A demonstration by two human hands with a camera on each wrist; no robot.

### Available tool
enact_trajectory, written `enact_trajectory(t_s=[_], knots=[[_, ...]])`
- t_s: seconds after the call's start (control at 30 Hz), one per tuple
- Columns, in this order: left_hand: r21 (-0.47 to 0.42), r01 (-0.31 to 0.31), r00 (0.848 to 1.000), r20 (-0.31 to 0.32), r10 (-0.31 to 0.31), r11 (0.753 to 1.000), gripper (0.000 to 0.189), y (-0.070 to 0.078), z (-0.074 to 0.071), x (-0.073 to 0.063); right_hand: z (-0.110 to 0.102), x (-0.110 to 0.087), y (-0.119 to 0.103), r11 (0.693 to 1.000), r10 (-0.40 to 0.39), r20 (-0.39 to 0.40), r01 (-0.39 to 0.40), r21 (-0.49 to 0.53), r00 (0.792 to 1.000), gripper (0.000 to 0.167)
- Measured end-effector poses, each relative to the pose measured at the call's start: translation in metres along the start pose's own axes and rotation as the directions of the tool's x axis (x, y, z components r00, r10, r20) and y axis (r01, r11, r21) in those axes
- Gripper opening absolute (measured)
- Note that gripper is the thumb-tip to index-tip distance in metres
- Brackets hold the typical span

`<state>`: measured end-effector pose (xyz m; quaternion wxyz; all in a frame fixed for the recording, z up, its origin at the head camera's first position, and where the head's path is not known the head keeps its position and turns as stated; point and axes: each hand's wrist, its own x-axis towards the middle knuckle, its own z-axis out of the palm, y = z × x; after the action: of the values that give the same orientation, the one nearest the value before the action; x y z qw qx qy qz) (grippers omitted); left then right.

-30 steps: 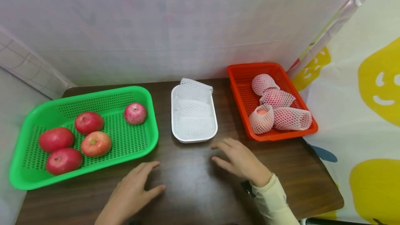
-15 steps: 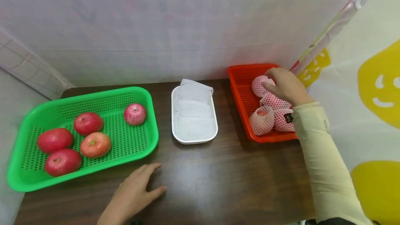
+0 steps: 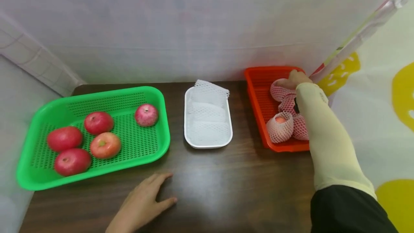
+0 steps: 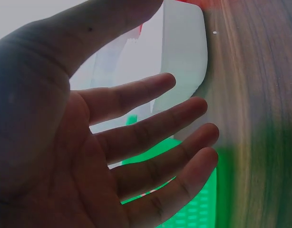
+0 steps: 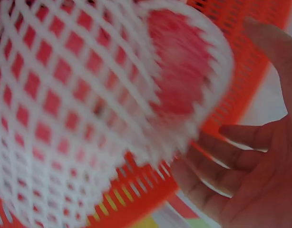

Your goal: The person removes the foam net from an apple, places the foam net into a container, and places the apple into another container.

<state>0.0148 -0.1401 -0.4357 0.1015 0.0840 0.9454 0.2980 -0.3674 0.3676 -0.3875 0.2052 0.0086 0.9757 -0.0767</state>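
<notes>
The netted fruit [image 3: 279, 93] lies at the back of the red basket [image 3: 255, 107], with the right hand [image 3: 295, 79] at it; thumb and fingers stand apart, not clasped round it. Whether the fingertips touch the net, I cannot tell. At least 3 other netted fruits [image 3: 280, 129] lie nearer the front; the cream sleeve [image 3: 328, 143] hides the basket's right side.

The tray [image 3: 208, 144] holds white nets [image 3: 207, 112], 1 of them lying over its back rim. The green basket [image 3: 124, 163] holds 5 bare fruits: 4 grouped at left, 1 near the right end.

The left hand [image 3: 139, 199] holds nothing, fingers spread, in front of the green basket.

Narrow strips of table [image 3: 220, 182] part the 3 containers; a broader stretch runs before the tray. The back edge meets the sheet [image 3: 155, 39].
</notes>
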Motion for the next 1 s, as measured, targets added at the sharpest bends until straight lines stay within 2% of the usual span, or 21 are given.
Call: enact_trajectory(t_s=[0.1, 0.2, 0.27, 0.33, 0.43, 0.5, 0.6, 0.67, 0.77, 0.8, 0.83, 0.9, 1.0], knots=[[-0.003, 0.003, 1.000, 0.010, -0.003, 1.000, 0.062, 0.002, 0.002, -0.001, 0.015, 0.002, 0.004, 0.996, 0.082, 0.050, -0.083, 0.022, 0.995, 0.126], [-0.007, 0.012, 1.000, 0.025, -0.012, 1.000, 0.063, 0.004, 0.003, -0.002, 0.033, 0.005, 0.010, 0.990, 0.132, 0.069, -0.135, 0.040, 0.989, 0.129], [-0.008, 0.015, 0.999, 0.040, -0.015, 1.000, 0.063, 0.005, 0.004, -0.003, 0.041, 0.003, 0.016, 0.986, 0.155, 0.059, -0.158, 0.051, 0.986, 0.131], [-0.009, 0.015, 0.999, 0.049, -0.014, 1.000, 0.063, 0.005, 0.004, -0.002, 0.042, 0.002, 0.018, 0.988, 0.153, 0.002, -0.153, 0.034, 0.988, 0.129], [-0.007, 0.010, 0.999, 0.051, -0.010, 1.000, 0.063, 0.005, 0.003, -0.001, 0.030, -0.006, 0.016, 0.993, 0.120, -0.102, -0.119, 0.015, 0.988, 0.124], [-0.007, 0.007, 0.999, 0.049, -0.006, 1.000, 0.062, 0.004, 0.003, 0.000, 0.016, -0.014, 0.008, 0.998, 0.069, -0.162, -0.069, 0.002, 0.984, 0.119], [-0.006, 0.004, 0.998, 0.056, -0.004, 1.000, 0.062, 0.004, 0.001, 0.003, -0.005, -0.037, -0.013, 0.999, -0.036, -0.234, 0.031, -0.027, 0.971, 0.113], [-0.008, -0.002, 0.998, 0.069, 0.003, 1.000, 0.061, 0.005, 0.000, 0.006, -0.014, -0.059, -0.030, 0.994, -0.108, -0.281, 0.101, -0.040, 0.953, 0.109], [-0.014, -0.012, 0.996, 0.087, 0.013, 1.000, 0.061, 0.006, 0.000, 0.009, -0.016, -0.095, -0.056, 0.978, -0.208, -0.362, 0.189, -0.087, 0.909, 0.101], [-0.015, -0.015, 0.996, 0.091, 0.017, 1.000, 0.061, 0.007, -0.001, 0.010, -0.013, -0.108, -0.064, 0.971, -0.240, -0.391, 0.215, -0.107, 0.888, 0.097], [-0.015, -0.017, 0.995, 0.094, 0.019, 1.000, 0.060, 0.007, -0.001, 0.011, -0.009, -0.119, -0.071, 0.959, -0.284, -0.429, 0.249, -0.137, 0.857, 0.094], [-0.015, -0.017, 0.995, 0.098, 0.019, 1.000, 0.060, 0.007, -0.001, 0.012, 0.004, -0.141, -0.084, 0.925, -0.380, -0.494, 0.328, -0.192, 0.782, 0.088], [-0.016, -0.018, 0.995, 0.099, 0.020, 1.000, 0.060, 0.006, 0.000, 0.013, 0.032, -0.170, -0.101, 0.844, -0.532, -0.557, 0.454, -0.287, 0.637, 0.087]])
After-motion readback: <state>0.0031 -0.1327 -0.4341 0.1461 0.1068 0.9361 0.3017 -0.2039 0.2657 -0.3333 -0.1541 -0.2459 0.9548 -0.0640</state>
